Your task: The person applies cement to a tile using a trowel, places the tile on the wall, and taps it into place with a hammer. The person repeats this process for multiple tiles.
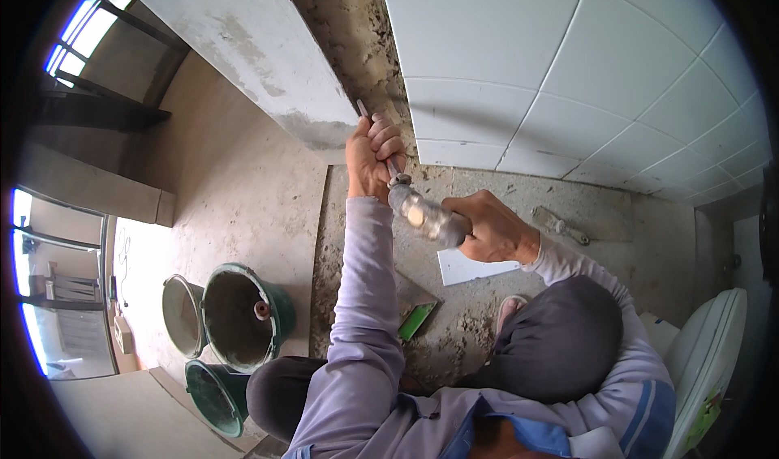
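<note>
Both hands hold a power chipping hammer (423, 216), its metallic body smeared by motion. My left hand (375, 157) is closed around the chisel bit (363, 109), just ahead of the tool's nose. My right hand (497, 230) grips the rear end of the hammer, its fingers partly hidden. The bit points away from me, its tip at the bare, rough strip of wall (357, 21) between the painted wall end (268, 78) and the white tiles (479, 21). Whether the tip touches the wall, I cannot tell.
Several buckets (280, 297) stand on the floor at my left. A green-handled trowel (417, 321) lies amid rubble in front of me, near a loose white tile piece (466, 268). Another trowel (561, 225) is near the tiled wall. A toilet (706, 353) stands close at my right.
</note>
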The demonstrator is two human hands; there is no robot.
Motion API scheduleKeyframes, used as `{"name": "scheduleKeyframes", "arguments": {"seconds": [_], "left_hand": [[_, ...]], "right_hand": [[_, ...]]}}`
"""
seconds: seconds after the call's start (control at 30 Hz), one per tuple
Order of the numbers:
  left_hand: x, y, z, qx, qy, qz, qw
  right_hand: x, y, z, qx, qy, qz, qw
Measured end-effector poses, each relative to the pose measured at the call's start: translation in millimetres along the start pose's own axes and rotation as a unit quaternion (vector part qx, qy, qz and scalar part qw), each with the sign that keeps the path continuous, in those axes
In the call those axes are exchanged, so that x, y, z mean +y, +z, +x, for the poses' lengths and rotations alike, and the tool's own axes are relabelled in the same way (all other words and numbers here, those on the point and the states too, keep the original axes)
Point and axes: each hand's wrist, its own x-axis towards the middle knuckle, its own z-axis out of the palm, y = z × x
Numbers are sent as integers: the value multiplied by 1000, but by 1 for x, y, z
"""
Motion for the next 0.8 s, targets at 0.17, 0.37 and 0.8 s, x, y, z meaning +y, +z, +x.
{"name": "scheduleKeyframes", "arguments": {"seconds": [0.17, 0.37, 0.8], "left_hand": [[-46, -6, -7, 20, 106, 126, 986], [-43, 11, 14, -21, 95, -12, 995], [-29, 29, 3, -42, 34, -121, 991]], "right_hand": [[-13, -17, -35, 10, 95, 148, 984], [-18, -27, -42, 119, 78, 261, 955], [-8, -23, -17, 187, -199, -18, 962]]}}
